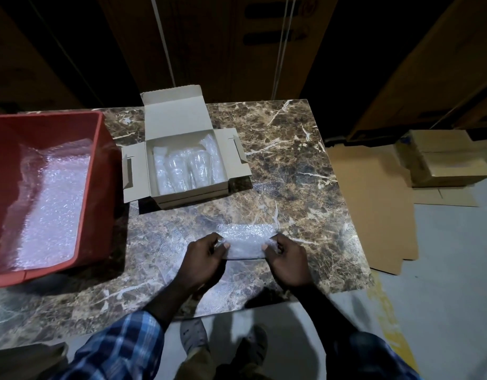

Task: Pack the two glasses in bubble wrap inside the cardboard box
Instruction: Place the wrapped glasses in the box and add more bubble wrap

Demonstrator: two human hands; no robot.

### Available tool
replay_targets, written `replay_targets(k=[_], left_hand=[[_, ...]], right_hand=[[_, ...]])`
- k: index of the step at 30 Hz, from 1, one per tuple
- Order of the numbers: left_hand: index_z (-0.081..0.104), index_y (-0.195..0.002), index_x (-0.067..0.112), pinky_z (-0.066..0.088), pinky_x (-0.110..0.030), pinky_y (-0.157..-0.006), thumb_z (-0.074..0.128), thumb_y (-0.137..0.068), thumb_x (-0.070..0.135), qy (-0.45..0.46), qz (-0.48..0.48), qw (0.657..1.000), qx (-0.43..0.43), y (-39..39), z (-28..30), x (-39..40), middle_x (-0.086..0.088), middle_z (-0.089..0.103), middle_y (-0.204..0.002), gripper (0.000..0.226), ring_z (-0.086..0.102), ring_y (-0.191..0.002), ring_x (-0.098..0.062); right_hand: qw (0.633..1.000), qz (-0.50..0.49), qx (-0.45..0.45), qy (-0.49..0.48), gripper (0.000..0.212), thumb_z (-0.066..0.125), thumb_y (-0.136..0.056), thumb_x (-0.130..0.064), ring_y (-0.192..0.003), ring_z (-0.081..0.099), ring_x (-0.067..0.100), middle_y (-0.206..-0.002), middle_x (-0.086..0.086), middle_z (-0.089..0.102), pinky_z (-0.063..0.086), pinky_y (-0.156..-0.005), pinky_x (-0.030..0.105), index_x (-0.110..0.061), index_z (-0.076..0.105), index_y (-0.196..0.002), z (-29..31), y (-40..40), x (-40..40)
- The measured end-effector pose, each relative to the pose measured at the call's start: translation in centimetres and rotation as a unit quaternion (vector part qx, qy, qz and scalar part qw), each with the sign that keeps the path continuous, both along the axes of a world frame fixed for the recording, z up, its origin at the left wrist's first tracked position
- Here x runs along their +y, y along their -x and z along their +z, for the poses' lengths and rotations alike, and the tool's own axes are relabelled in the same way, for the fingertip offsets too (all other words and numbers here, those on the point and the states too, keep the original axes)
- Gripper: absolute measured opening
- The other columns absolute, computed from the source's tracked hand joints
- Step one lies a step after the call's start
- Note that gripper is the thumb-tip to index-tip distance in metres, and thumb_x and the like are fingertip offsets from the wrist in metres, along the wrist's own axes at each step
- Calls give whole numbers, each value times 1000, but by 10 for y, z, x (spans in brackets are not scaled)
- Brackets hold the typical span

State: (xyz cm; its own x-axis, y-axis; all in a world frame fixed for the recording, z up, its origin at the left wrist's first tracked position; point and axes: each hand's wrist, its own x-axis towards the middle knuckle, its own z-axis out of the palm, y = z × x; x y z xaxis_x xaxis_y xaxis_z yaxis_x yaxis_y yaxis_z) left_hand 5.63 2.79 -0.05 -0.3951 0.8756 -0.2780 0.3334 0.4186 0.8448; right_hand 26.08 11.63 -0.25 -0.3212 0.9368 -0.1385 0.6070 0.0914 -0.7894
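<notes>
Head view looks down on two hands working a small folded piece of bubble wrap (246,239) over a marble table (305,149). Left hand (205,259) pinches one end of the piece with thumb on top and fingers curled under; right hand (287,260) pinches the other end the same way, and the strip is stretched between them just above the tabletop.

Well beyond the hands stands the open cardboard box (182,163), lid and side flaps spread, with the two glasses (186,168) lying side by side inside, already bedded in wrap. My guess is that this piece is meant as a top layer or filler.

Risks from here: the wrap is slick and light, so a loose pinch could let one end spring open before it reaches the box. If the piece goes in bunched or off to one side, the glasses may touch each other or the wall. Pressing down too hard while tucking it in could stress the glass. A sleeve catching a spread flap could drag the box.

Off to the left of the left hand sits a red tub (100,160) holding more wrap. Right of the right hand, past the table edge, flat cardboard (374,204) and stacked cartons (445,160) lie on a grey floor. Dim light; large brown boxes fill the background.
</notes>
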Motion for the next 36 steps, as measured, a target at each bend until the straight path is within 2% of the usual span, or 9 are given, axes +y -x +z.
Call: replay_targets(k=[4, 6, 9, 15, 20, 24, 27, 32, 36], left_hand=[[54, -77, 15, 45, -40, -62, 57, -97, 41, -6, 23, 997, 78, -6, -1, 13, -6, 58, -61, 33, 57, -62, -25], [51, -79, 14, 43, -40, -62, 56, -100, 35, -4, 29, 992, 120, -11, 0, 19, -5, 57, -62, 31, 56, -63, -23], [49, -85, 15, 41, -39, -63, 51, -103, 35, 13, 28, 986, 163, -14, 0, 25, -2, 57, -66, 26, 53, -63, -23], [48, -91, 17, 41, -40, -65, 46, -104, 34, 23, 24, 967, 252, -23, 1, 34, -11, 65, -73, 22, 60, -71, -37], [40, -97, 18, 46, -43, -74, 57, -99, 22, 13, 66, 971, 228, -29, 1, 35, -3, 57, -81, 17, 61, -75, -33], [49, -103, 20, 44, -41, -71, 57, -97, 19, -6, 49, 946, 319, -32, -9, 31, -2, 43, -97, 10, 49, -83, -26], [57, -102, 22, 34, -37, -69, 45, -98, 19, -31, 6, 918, 395, -28, -16, 25, -1, 43, -96, 13, 40, -84, -23], [65, -112, 15, 35, -41, -75, 38, -99, 26, -64, -97, 876, 467, -19, -21, 15, -1, 58, -108, 32, 50, -94, -28], [58, -132, 9, 38, -44, -81, 42, -100, 54, -73, -176, 861, 471, -11, -21, 0, -4, 57, -122, 58, 53, -106, -30]], right_hand=[[999, -44, -13, 19, 33, 70, -91, -20, -55, 36, 12, -56, -3, 41, 35, -57, 30, -14, 47, -69, -2, 7, 9], [998, -49, -30, 32, 40, 67, -94, -21, -54, 34, 12, -56, -5, 39, 31, -54, 23, -17, 39, -66, 2, 12, 14], [993, -46, -94, 47, 40, 62, -97, -27, -62, 46, 24, -59, 1, 45, 33, -60, 35, -16, 39, -66, 5, 20, 25], [980, -26, -196, 33, 28, 52, -101, -36, -94, 62, 39, -93, 20, 67, 46, -76, 39, -10, 54, -90, 9, 33, 31], [972, -8, -230, -38, 42, 56, -100, -33, -105, 57, 36, -117, 16, 56, 50, -78, 44, -6, 44, -130, 7, 32, 22], [934, 56, -280, -217, 25, 54, -93, -15, -89, 52, 33, -104, 14, 53, 43, -70, 42, -13, 50, -118, -1, 28, 19], [890, 158, -288, -316, 35, 39, -82, -8, -94, 56, 33, -110, 14, 59, 38, -77, 43, -12, 62, -108, -1, 26, 17], [885, 263, -277, -267, 45, 43, -91, -23, -127, 58, 30, -133, 10, 65, 32, -108, 49, -8, 68, -124, -20, 4, 15], [886, 297, -282, -215, 69, 24, -103, -56, -139, 46, 29, -148, 12, 51, 24, -113, 54, -7, 54, -141, -24, -7, 11]])
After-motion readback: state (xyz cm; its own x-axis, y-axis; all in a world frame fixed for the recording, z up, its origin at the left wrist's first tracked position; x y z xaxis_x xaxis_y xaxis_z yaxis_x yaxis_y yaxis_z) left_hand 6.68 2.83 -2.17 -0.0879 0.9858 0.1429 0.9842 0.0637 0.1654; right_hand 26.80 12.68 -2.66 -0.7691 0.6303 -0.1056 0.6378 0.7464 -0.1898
